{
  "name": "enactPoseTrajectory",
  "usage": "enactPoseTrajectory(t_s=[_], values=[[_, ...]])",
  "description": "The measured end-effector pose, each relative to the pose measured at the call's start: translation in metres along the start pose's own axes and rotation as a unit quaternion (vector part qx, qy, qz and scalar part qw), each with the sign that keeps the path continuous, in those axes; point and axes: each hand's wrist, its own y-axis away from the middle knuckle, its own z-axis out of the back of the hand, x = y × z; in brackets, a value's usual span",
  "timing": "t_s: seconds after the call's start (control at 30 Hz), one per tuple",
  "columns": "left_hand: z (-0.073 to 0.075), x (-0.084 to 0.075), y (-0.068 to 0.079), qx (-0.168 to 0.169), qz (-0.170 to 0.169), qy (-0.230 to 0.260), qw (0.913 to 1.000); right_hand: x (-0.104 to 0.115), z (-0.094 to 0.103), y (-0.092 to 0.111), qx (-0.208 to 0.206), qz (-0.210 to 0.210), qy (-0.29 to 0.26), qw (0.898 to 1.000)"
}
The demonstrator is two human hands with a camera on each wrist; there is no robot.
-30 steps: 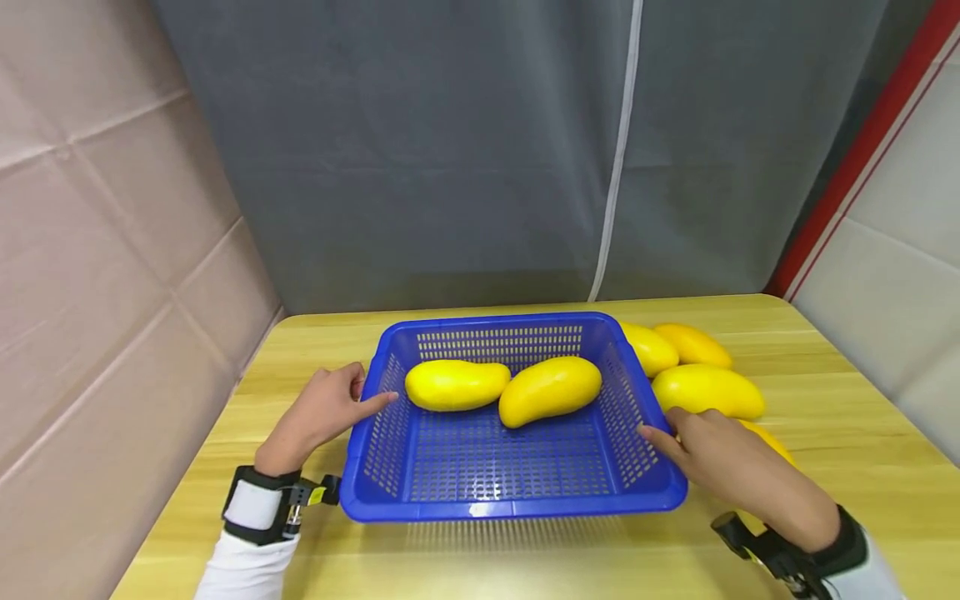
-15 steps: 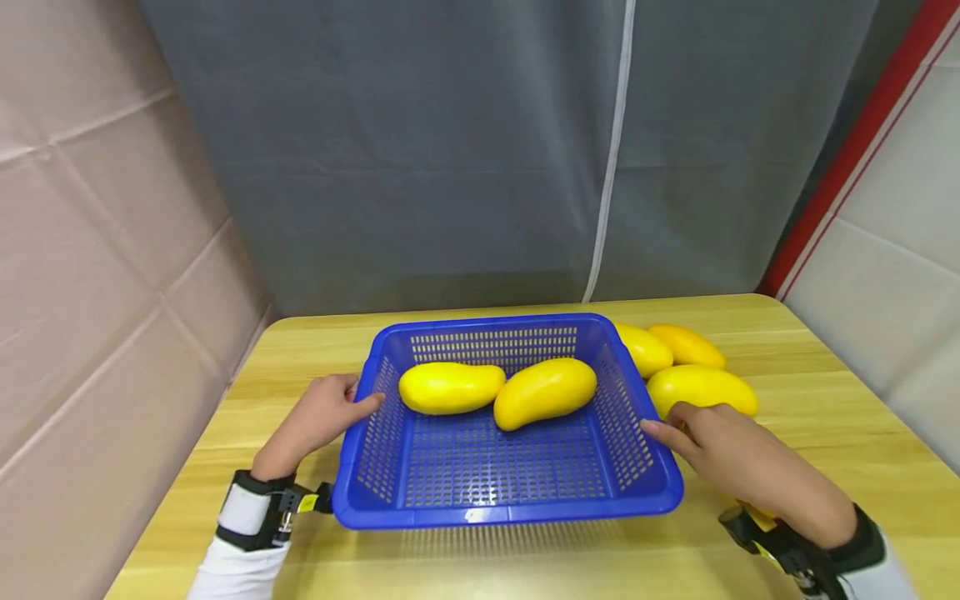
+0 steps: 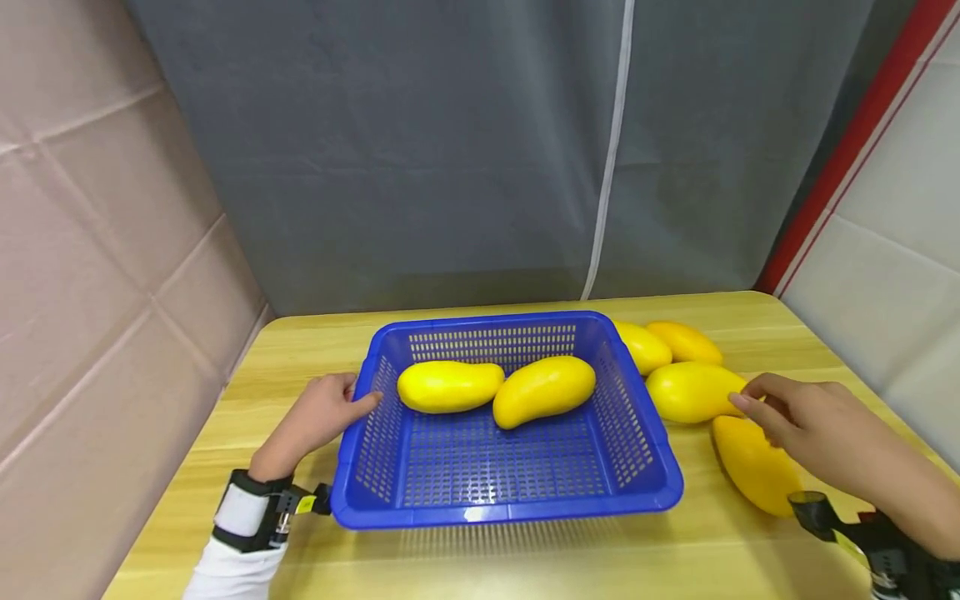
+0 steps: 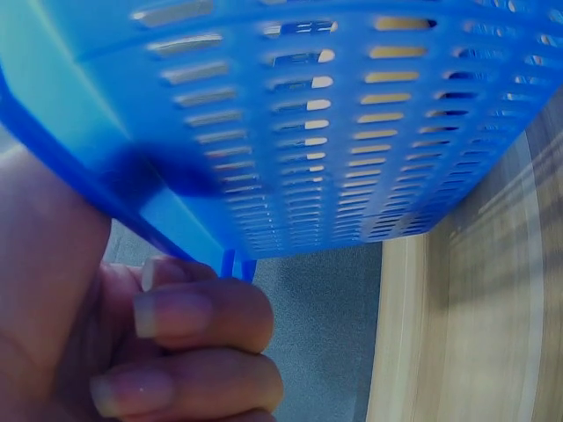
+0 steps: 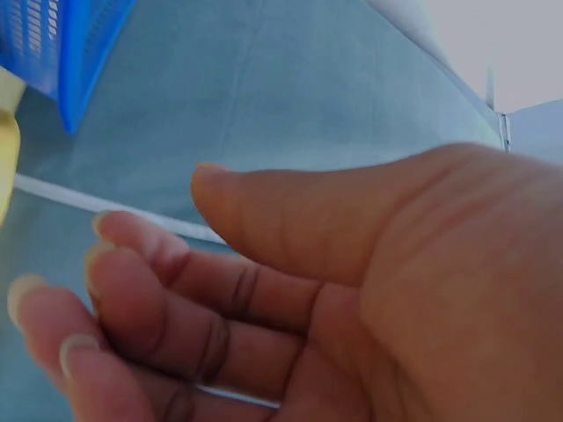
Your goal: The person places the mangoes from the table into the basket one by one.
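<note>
Gray cloth hangs behind a wooden table. Mid-table is a blue basket with two yellow fruits inside. At its nine o'clock, the left hand pinches the rim. At three, the right hand is loose, thumb and fingers apart, hiding some of the front fruit. The basket hides part of a back fruit at two.
</note>
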Motion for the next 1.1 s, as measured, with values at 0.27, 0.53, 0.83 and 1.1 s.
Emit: enactPoseTrajectory(t_s=[0.27, 0.53, 0.83, 1.1], values=[[-0.003, 0.0, -0.002, 0.004, -0.007, 0.014, 0.9999, -0.017, -0.001, -0.001, -0.015, 0.068, 0.062, 0.996], [-0.004, 0.0, 0.001, 0.01, -0.006, 0.028, 0.9995, -0.046, -0.022, -0.005, 0.002, 0.183, 0.128, 0.975], [-0.005, -0.002, 0.0, 0.006, -0.005, 0.037, 0.9993, -0.09, -0.05, 0.01, -0.051, 0.233, 0.162, 0.958], [-0.006, 0.0, 0.004, -0.003, 0.009, 0.048, 0.9988, -0.095, -0.059, 0.001, -0.031, 0.255, 0.148, 0.955]])
